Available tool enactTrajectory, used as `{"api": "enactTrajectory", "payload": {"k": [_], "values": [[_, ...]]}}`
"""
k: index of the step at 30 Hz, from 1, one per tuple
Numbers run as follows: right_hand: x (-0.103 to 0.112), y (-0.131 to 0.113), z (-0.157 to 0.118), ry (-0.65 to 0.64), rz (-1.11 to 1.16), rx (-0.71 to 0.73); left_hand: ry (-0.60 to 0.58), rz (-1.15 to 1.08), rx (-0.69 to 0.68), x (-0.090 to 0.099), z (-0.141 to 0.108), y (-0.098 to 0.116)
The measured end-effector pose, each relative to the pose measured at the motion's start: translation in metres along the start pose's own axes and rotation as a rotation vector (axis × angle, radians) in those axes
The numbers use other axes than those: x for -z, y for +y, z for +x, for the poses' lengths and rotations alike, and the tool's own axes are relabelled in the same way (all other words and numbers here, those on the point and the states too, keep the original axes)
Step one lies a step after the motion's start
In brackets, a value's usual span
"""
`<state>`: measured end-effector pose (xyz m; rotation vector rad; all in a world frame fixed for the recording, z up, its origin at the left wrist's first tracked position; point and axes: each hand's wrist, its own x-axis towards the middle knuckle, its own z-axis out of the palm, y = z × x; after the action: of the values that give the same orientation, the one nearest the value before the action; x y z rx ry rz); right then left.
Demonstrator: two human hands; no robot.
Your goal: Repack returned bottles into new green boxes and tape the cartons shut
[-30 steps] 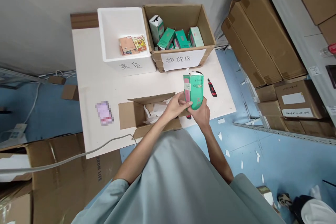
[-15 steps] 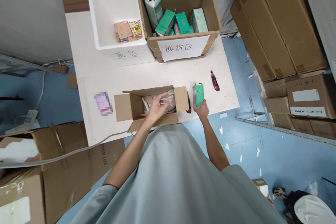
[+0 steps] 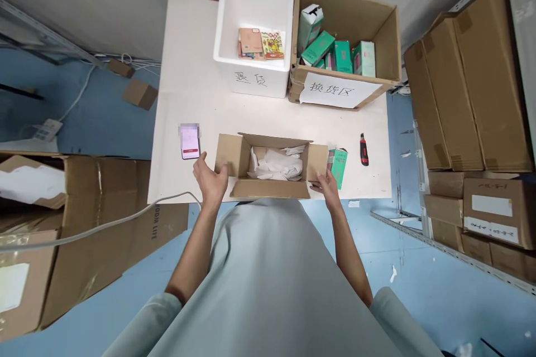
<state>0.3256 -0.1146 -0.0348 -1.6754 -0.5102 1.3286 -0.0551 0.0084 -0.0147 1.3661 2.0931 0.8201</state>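
Note:
An opened cardboard carton stands at the table's near edge, with crumpled white paper inside and its flaps folded outward. My left hand is open beside the left flap, fingers apart, its thumb at the flap's edge. My right hand is at the lower corner of the right flap, fingers apart and touching it. Just right of that hand lies a green box on the table. A small dark object, partly hidden, shows by the right fingertips. Left of the carton is a phone, its screen lit and partly blurred.
Behind the carton stand a white foam box holding booklets and a larger cardboard box of green boxes. A red-and-black utility knife lies at right. Stacked cartons line the right side; a cable crosses at left.
My right hand has let go of the green box, now on the table, and moved to the right flap. My left hand has come out of the carton to its left side. The view has shifted.

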Motion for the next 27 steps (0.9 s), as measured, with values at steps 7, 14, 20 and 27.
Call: {"api": "enactTrajectory", "payload": {"k": [7,14,20,27], "values": [[-0.049,-0.012,0.005,0.042,0.024,-0.011,-0.220,-0.324,0.284,0.000,0.017,-0.039],[-0.121,-0.063,0.041,0.042,-0.203,0.035,-0.148,-0.458,0.196,-0.005,0.090,-0.025],[-0.168,-0.089,0.084,0.040,-0.153,0.094,-0.164,-0.429,0.185,0.000,0.154,0.001],[-0.129,-0.071,0.079,0.265,-0.404,0.191,0.045,-0.182,-0.121,0.022,0.144,0.017]]}}
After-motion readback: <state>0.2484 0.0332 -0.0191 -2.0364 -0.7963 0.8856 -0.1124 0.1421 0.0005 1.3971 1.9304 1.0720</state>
